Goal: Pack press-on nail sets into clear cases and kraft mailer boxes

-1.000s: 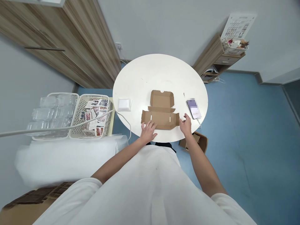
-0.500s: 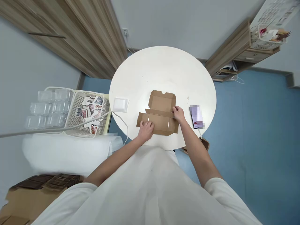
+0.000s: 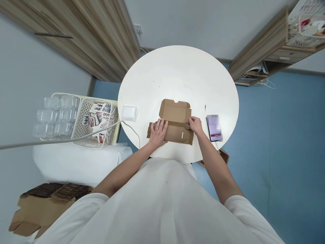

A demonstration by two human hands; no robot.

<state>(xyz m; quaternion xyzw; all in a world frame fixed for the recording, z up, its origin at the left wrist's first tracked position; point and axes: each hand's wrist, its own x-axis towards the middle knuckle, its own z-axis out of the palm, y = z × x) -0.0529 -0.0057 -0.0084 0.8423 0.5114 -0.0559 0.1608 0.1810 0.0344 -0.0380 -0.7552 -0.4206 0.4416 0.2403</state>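
A brown cardboard box (image 3: pixel 174 132), unfolded, lies on the round white table (image 3: pixel 177 74) in front of me. Its lid panel with a half-round notch points away from me, and side flaps stick out left and right. My left hand (image 3: pixel 157 133) rests on the left part of the near panel, fingers stretched forward to the crease. With the fingers of my right hand (image 3: pixel 195 125) I pinch a small flap at the right end of the crease. A white slot shows in the panel between the hands.
A flat white packet (image 3: pixel 129 113) lies at the table's left, with a white cable (image 3: pixel 133 129) beside it. On the right lies a phone (image 3: pixel 213 128), plugged in. Left of the table stand a basket of nail-tip cards (image 3: pixel 87 110) and clear plastic boxes (image 3: pixel 48 116). Flattened cardboard (image 3: pixel 43 210) lies lower left.
My left hand has slid forward from the near panel's edge to the crease, its fingers now stretched out. My right hand stays at the right flap, which is now bent inward. The view shifted slightly.
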